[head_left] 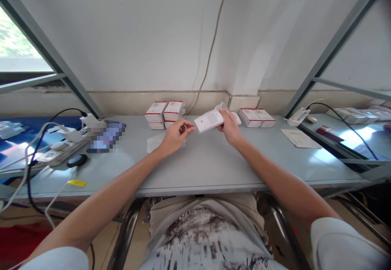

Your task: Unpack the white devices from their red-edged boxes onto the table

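Note:
My right hand (pixel 229 126) holds a flat white device (pixel 209 121) by its right end, tilted above the table, with its fingers wrapped round it. Clear film shows behind the device, near my right fingers. To the left of the device is my left hand (pixel 177 134), its thumb and index finger bent together near the device's left end without touching it. Whether something small is pinched there cannot be made out. Beneath and behind my left hand, a clear plastic wrapper (pixel 153 142) lies on the table. Another white rounded item (pixel 236 118) shows just behind my right hand.
Stacked white-and-red boxes (pixel 156 112) stand at the table's back, with more boxes (pixel 257 117) further right. A blurred phone (pixel 106 137), a black puck (pixel 77 160) and a power strip (pixel 61 152) with cables are left. A paper (pixel 301 138) lies right on the grey table (pixel 207 168).

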`<state>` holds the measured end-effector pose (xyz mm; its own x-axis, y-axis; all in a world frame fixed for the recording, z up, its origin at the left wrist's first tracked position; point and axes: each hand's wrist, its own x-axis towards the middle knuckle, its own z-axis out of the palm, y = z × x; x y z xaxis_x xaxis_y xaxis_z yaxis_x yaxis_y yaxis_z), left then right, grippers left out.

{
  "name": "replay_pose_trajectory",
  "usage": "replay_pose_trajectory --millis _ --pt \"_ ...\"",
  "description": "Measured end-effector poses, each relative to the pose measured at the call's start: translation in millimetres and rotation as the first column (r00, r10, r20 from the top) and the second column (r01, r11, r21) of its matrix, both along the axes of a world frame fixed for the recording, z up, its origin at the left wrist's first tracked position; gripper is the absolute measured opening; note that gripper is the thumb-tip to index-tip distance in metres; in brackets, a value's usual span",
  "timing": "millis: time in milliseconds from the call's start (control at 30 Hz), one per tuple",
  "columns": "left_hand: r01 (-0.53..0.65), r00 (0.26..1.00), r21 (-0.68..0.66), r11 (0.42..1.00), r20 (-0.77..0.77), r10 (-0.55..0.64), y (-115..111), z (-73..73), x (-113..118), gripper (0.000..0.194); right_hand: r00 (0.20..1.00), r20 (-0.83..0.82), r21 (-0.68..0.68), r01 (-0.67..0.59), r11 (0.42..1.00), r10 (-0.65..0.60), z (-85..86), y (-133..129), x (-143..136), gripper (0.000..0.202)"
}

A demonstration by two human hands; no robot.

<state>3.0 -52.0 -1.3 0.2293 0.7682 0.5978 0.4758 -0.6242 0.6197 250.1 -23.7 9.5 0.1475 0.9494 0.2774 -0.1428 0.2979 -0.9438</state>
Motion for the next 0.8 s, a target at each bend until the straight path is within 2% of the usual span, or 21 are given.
replay_pose_trajectory --millis 67,167,233,333,467,800 --pt "-0.093 0.994 0.124 0.988 -0.047 0.100 2.1 3.0 -4.5 0.034 1.000 0.000 0.003 0.022 1.000 -0.022 0.4 0.7 1.1 0.052" --pt "-0.259 0.949 0.286 0.923 -0.101 0.298 9.5 5.8 -15.0 0.033 0.999 0.001 0.025 0.033 0.999 -0.033 -0.6 3.3 2.4 0.051" --pt "-0.335 0.901 0.339 0.879 -0.158 0.404 16.0 5.7 -22.5 0.037 0.999 0.001 0.026 0.046 0.999 -0.046 -1.3 4.8 2.9 0.050" --pt "-0.405 0.822 0.353 0.843 -0.263 0.505 24.8 2.6 -30.5 0.053 0.998 -0.008 0.013 0.068 0.998 -0.068 -1.0 5.4 3.1 0.050" --pt "-0.430 0.754 0.357 0.829 -0.364 0.547 31.2 -2.7 -32.9 0.064 0.998 -0.008 0.010 0.067 0.998 -0.067 0.0 5.5 3.1 0.052" --pt "-0.434 0.752 0.328 0.839 -0.381 0.538 31.8 0.5 -28.4 0.045 0.998 0.005 0.036 0.069 0.997 -0.069 -4.8 6.8 3.7 0.050"
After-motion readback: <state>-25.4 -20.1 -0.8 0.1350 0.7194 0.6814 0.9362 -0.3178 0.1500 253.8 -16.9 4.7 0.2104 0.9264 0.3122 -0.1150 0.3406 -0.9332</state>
